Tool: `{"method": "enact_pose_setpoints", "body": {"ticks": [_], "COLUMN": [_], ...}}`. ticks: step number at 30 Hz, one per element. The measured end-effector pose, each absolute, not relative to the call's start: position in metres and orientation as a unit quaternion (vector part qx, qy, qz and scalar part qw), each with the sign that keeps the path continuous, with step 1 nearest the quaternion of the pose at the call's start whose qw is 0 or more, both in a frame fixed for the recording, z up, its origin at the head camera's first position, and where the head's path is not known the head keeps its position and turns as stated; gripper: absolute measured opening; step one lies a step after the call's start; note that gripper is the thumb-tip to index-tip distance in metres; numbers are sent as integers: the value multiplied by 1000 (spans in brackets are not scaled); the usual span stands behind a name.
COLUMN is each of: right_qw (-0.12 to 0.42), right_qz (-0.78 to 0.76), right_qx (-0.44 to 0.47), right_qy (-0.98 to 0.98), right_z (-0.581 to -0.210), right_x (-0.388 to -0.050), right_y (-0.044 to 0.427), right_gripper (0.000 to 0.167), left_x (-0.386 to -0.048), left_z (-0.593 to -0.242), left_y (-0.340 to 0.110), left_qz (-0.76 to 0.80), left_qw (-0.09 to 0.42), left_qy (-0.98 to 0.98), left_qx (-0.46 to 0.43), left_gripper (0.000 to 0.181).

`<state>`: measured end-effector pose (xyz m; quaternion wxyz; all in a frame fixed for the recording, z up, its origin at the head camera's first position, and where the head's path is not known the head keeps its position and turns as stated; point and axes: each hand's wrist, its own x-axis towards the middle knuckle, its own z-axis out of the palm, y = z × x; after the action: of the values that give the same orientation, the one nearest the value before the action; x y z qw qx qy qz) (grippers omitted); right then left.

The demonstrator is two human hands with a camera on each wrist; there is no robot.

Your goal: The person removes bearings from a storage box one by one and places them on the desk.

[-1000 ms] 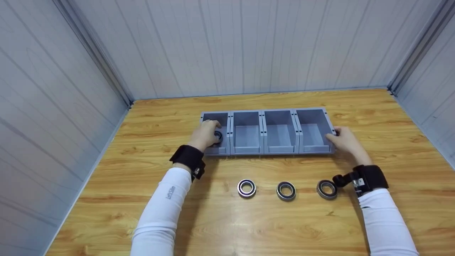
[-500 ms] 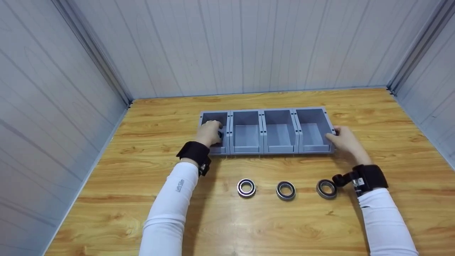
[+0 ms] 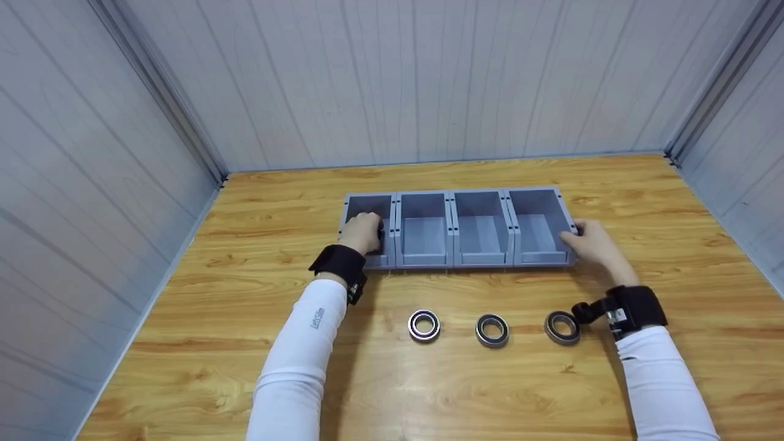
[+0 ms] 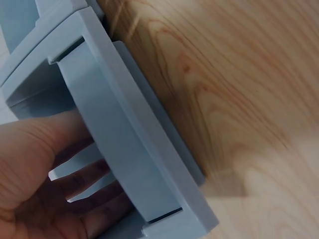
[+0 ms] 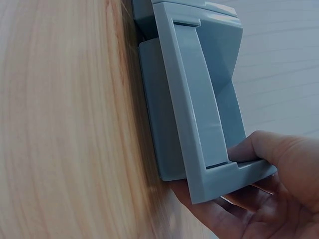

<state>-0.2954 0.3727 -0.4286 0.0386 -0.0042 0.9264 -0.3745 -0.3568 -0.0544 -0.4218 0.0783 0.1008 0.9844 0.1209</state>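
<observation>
A row of joined grey storage bins (image 3: 424,260) stands on the wooden table. My left hand (image 3: 360,234) reaches into the leftmost bin, thumb and fingers down behind its front lip (image 4: 107,124). A dark bearing edge (image 3: 381,233) shows beside those fingers, which seem to hold it; the left wrist view hides the bearing behind the lip. At the other end, my right hand (image 3: 593,245) grips the side wall of the rightmost bin (image 5: 232,177), thumb inside and fingers outside and underneath.
Three ball bearings lie in a row in front of the bins: a left bearing (image 3: 424,326), a middle bearing (image 3: 492,331) and a right bearing (image 3: 561,327) close to the right wrist camera. Pale panel walls (image 3: 392,79) enclose the table at the back and sides.
My left hand has shifted slightly right and deeper into the leftmost bin, and the bearing there is now mostly covered. My right hand keeps its grip on the bin wall.
</observation>
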Motion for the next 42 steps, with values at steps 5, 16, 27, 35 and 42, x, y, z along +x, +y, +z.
{"method": "enact_pose_setpoints", "body": {"ticks": [5, 16, 27, 35, 42], "right_qw": [34, 51, 34, 41, 51], "right_qz": [-375, -395, -375, -380, -381], "right_qx": [-7, 5, -11, -10, -5], "right_qy": [926, 917, 926, 924, 923], "right_z": [-429, -429, -428, -428, -427], "right_x": [-295, -294, -293, -295, -296], "right_y": [372, 372, 372, 371, 371], "right_gripper": [42, 39, 36, 38, 37], "left_x": [-357, -361, -355, -356, -356], "left_z": [-423, -425, -425, -426, -425], "left_y": [-53, -51, -52, -52, -51], "left_qz": [117, 105, 117, 112, 110], "left_qw": [83, 96, 83, 71, 72], "left_qy": [985, 986, 984, 986, 987], "left_qx": [94, 87, 103, 96, 92], "left_gripper": [23, 24, 21, 23, 24]}}
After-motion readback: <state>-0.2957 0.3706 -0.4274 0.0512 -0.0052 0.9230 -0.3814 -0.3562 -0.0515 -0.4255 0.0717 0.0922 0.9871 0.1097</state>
